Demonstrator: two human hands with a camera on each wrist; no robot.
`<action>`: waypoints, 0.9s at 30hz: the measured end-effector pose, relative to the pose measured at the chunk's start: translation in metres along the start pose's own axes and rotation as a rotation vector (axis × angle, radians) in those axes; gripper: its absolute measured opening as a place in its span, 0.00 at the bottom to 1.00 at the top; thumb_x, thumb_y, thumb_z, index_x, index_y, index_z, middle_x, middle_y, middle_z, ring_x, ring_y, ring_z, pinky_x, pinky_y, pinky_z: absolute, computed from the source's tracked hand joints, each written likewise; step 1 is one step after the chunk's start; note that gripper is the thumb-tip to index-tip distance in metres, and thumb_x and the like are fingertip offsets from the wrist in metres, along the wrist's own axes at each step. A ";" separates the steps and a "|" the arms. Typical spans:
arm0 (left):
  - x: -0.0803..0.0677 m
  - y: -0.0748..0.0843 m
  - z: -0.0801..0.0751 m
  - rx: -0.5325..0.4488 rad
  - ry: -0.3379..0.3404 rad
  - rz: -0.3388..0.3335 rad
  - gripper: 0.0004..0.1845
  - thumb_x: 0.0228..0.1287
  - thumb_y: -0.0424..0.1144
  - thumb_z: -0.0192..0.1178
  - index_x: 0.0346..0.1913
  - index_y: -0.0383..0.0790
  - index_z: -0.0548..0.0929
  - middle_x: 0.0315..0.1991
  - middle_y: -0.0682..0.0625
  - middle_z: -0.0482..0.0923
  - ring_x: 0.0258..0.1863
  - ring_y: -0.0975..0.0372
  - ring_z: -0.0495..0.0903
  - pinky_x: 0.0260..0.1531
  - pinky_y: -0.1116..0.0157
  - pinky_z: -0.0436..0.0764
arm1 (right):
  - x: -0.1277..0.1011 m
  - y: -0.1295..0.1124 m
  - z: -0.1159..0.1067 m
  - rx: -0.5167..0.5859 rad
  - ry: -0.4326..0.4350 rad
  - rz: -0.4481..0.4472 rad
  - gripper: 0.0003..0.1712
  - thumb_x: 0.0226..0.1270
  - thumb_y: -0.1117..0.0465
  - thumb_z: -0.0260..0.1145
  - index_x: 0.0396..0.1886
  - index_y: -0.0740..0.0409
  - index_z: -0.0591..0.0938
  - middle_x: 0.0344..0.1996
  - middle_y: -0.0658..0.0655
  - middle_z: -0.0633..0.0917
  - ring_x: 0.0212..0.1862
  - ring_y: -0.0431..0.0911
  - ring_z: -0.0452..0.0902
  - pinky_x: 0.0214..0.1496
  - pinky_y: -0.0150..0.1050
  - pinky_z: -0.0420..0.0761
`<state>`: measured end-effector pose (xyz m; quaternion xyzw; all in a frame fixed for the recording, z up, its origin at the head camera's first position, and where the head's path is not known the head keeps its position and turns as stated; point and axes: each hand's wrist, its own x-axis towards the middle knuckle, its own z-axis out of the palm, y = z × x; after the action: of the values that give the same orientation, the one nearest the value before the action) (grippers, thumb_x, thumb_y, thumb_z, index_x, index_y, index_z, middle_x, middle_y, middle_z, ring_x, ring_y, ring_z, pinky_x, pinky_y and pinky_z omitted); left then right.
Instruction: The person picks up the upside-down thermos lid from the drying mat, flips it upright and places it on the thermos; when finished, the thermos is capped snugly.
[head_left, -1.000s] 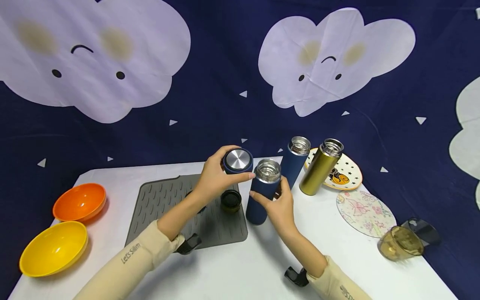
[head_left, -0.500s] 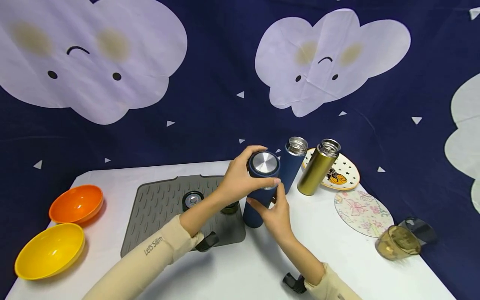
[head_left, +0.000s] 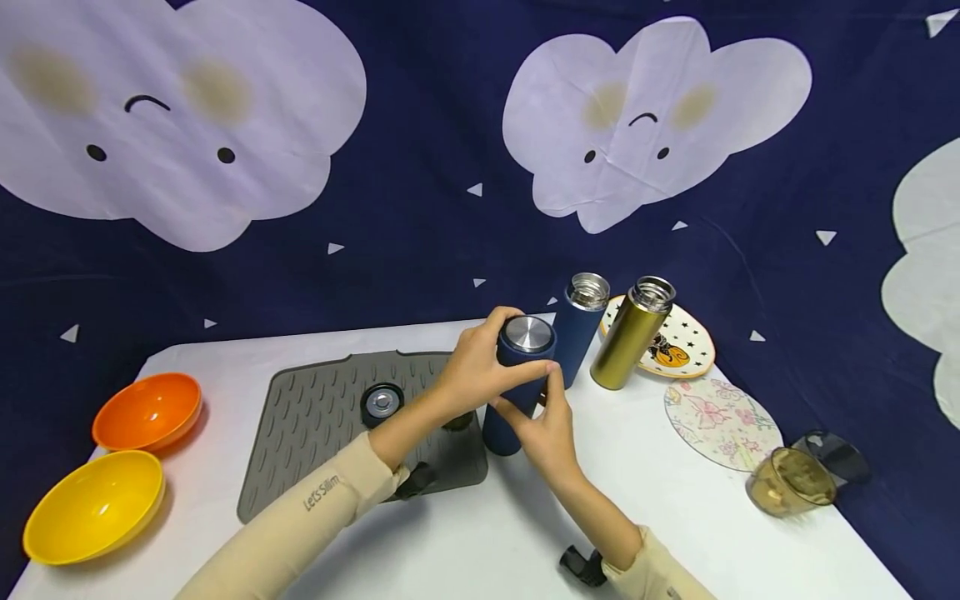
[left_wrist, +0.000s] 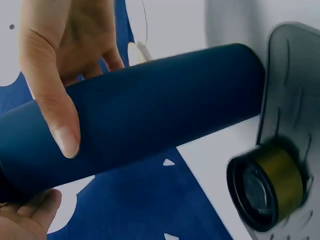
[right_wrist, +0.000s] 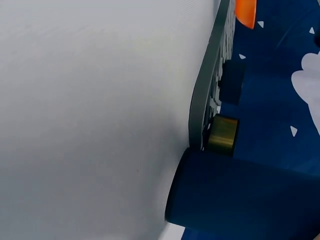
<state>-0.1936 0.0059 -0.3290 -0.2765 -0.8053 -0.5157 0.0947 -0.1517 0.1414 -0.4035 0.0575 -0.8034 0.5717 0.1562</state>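
Observation:
A navy thermos flask (head_left: 501, 429) stands upright at the right edge of the grey drying mat (head_left: 315, 425). Its lid (head_left: 528, 335), with a brushed steel top, sits on the mouth. My left hand (head_left: 480, 371) grips the lid from the left, thumb across its near side. Lower down, my right hand (head_left: 546, 433) holds the body, its thumb (left_wrist: 65, 130) lying along the flask in the left wrist view. On the mat are a dark lid (head_left: 382, 404) and a gold lid (left_wrist: 280, 175), the latter mostly hidden by my left arm in the head view.
Behind stand an uncapped blue flask (head_left: 581, 329) and an uncapped gold flask (head_left: 633, 337), beside a patterned plate (head_left: 693, 337). A round floral mat (head_left: 723, 425) and amber cup (head_left: 791, 482) lie right. Orange (head_left: 147, 411) and yellow bowls (head_left: 93, 508) sit left.
My left hand has carried the lid rightward onto the flask's mouth, and the lid now sits slightly lower than half a second ago. My right hand keeps its hold on the body.

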 end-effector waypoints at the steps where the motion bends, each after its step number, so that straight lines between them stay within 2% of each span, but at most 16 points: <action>1: 0.000 -0.002 -0.001 0.004 -0.011 0.009 0.34 0.53 0.48 0.75 0.59 0.39 0.74 0.43 0.48 0.85 0.38 0.64 0.83 0.38 0.69 0.82 | 0.000 0.000 0.000 -0.002 0.001 -0.006 0.39 0.55 0.57 0.78 0.63 0.49 0.68 0.62 0.53 0.77 0.63 0.51 0.72 0.63 0.55 0.72; 3: 0.001 -0.005 -0.005 -0.048 -0.061 0.025 0.34 0.53 0.45 0.75 0.61 0.38 0.73 0.45 0.47 0.84 0.41 0.62 0.83 0.41 0.68 0.82 | 0.000 0.000 0.001 -0.002 0.005 -0.024 0.39 0.54 0.58 0.78 0.64 0.49 0.68 0.62 0.52 0.77 0.63 0.51 0.72 0.64 0.55 0.72; 6: 0.007 -0.009 -0.013 -0.219 -0.202 0.030 0.35 0.53 0.37 0.73 0.65 0.39 0.73 0.52 0.45 0.82 0.48 0.57 0.82 0.51 0.59 0.81 | -0.001 0.001 0.001 -0.005 0.017 -0.056 0.40 0.53 0.59 0.79 0.64 0.50 0.69 0.61 0.52 0.78 0.63 0.50 0.73 0.64 0.55 0.73; 8: 0.010 -0.012 -0.017 -0.281 -0.278 0.018 0.40 0.53 0.35 0.71 0.70 0.42 0.69 0.62 0.44 0.74 0.60 0.54 0.75 0.63 0.51 0.74 | -0.001 0.002 0.002 -0.004 0.020 -0.069 0.40 0.53 0.59 0.78 0.65 0.51 0.69 0.61 0.53 0.78 0.63 0.50 0.74 0.64 0.55 0.73; 9: 0.010 -0.012 -0.018 -0.282 -0.295 0.008 0.43 0.53 0.37 0.70 0.74 0.44 0.65 0.67 0.44 0.69 0.65 0.52 0.71 0.66 0.46 0.69 | -0.001 0.002 0.002 -0.003 0.021 -0.070 0.40 0.54 0.59 0.78 0.65 0.51 0.69 0.61 0.53 0.78 0.63 0.50 0.73 0.64 0.55 0.73; 10: 0.010 -0.012 -0.018 -0.266 -0.293 -0.002 0.47 0.53 0.39 0.70 0.77 0.48 0.60 0.70 0.44 0.63 0.68 0.52 0.66 0.68 0.44 0.65 | -0.001 0.002 0.002 -0.003 0.021 -0.069 0.39 0.54 0.59 0.78 0.64 0.52 0.69 0.61 0.53 0.78 0.63 0.50 0.73 0.64 0.55 0.73; 12: 0.008 -0.010 -0.015 -0.165 -0.232 -0.009 0.55 0.51 0.45 0.73 0.80 0.53 0.51 0.73 0.46 0.56 0.72 0.54 0.58 0.70 0.43 0.60 | -0.001 0.002 0.001 -0.010 0.017 -0.060 0.38 0.55 0.58 0.78 0.64 0.52 0.69 0.60 0.54 0.79 0.64 0.50 0.73 0.64 0.55 0.73; 13: 0.006 -0.009 -0.012 -0.118 -0.185 -0.009 0.58 0.50 0.49 0.74 0.80 0.54 0.48 0.71 0.46 0.57 0.71 0.54 0.58 0.70 0.44 0.60 | 0.000 0.002 0.001 -0.011 0.015 -0.056 0.38 0.56 0.58 0.78 0.64 0.53 0.69 0.60 0.54 0.79 0.64 0.50 0.73 0.63 0.56 0.73; 15: 0.003 -0.008 -0.007 -0.056 -0.075 0.010 0.61 0.47 0.51 0.77 0.80 0.51 0.50 0.64 0.46 0.64 0.67 0.55 0.64 0.68 0.48 0.66 | 0.000 0.002 0.001 -0.015 0.013 -0.052 0.37 0.56 0.58 0.78 0.63 0.53 0.69 0.60 0.54 0.79 0.64 0.50 0.72 0.63 0.55 0.73; 17: 0.001 -0.008 -0.003 -0.071 -0.004 0.065 0.57 0.47 0.47 0.77 0.78 0.46 0.55 0.59 0.45 0.71 0.61 0.54 0.71 0.65 0.50 0.70 | 0.000 0.001 0.001 -0.012 0.012 -0.052 0.38 0.54 0.58 0.78 0.63 0.52 0.69 0.59 0.54 0.79 0.63 0.50 0.73 0.62 0.54 0.73; 19: 0.000 -0.009 -0.002 -0.143 -0.008 0.121 0.49 0.52 0.40 0.69 0.76 0.43 0.57 0.61 0.43 0.73 0.62 0.52 0.73 0.66 0.48 0.70 | 0.001 0.001 0.001 -0.003 0.012 -0.057 0.39 0.54 0.59 0.79 0.63 0.52 0.69 0.58 0.54 0.79 0.62 0.49 0.74 0.62 0.53 0.73; 21: -0.001 -0.010 -0.002 -0.222 -0.070 0.135 0.49 0.50 0.37 0.63 0.78 0.44 0.54 0.71 0.42 0.65 0.69 0.51 0.66 0.70 0.45 0.64 | 0.001 0.000 0.000 0.002 0.015 -0.059 0.39 0.53 0.60 0.79 0.64 0.52 0.69 0.58 0.54 0.80 0.61 0.49 0.74 0.62 0.52 0.73; 23: -0.001 -0.010 -0.001 -0.250 -0.117 0.080 0.50 0.52 0.38 0.62 0.79 0.46 0.51 0.75 0.45 0.59 0.73 0.53 0.62 0.71 0.44 0.61 | 0.000 0.000 0.000 0.010 0.016 -0.063 0.40 0.53 0.61 0.78 0.65 0.52 0.69 0.58 0.54 0.80 0.62 0.49 0.74 0.62 0.52 0.72; 24: -0.002 -0.010 0.000 -0.239 -0.120 0.045 0.48 0.54 0.40 0.64 0.78 0.47 0.52 0.74 0.46 0.60 0.72 0.53 0.63 0.70 0.46 0.63 | 0.000 0.000 0.000 0.010 0.015 -0.068 0.40 0.54 0.62 0.78 0.65 0.53 0.69 0.58 0.55 0.80 0.62 0.49 0.73 0.62 0.52 0.72; 26: -0.001 -0.010 0.002 -0.209 -0.105 0.001 0.46 0.53 0.43 0.71 0.75 0.45 0.59 0.70 0.47 0.67 0.66 0.56 0.70 0.65 0.53 0.71 | 0.000 0.001 -0.001 0.011 0.015 -0.072 0.40 0.54 0.61 0.78 0.65 0.52 0.69 0.59 0.54 0.79 0.63 0.49 0.73 0.62 0.53 0.71; 27: 0.000 -0.010 0.002 -0.232 -0.111 -0.015 0.45 0.51 0.41 0.73 0.73 0.43 0.63 0.65 0.46 0.71 0.61 0.56 0.74 0.61 0.56 0.75 | 0.000 0.002 -0.001 0.012 0.015 -0.074 0.40 0.54 0.61 0.78 0.65 0.51 0.69 0.60 0.53 0.79 0.63 0.49 0.72 0.62 0.53 0.71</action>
<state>-0.1988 0.0044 -0.3372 -0.3077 -0.7465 -0.5898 0.0134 -0.1515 0.1426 -0.4047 0.0839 -0.7960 0.5709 0.1826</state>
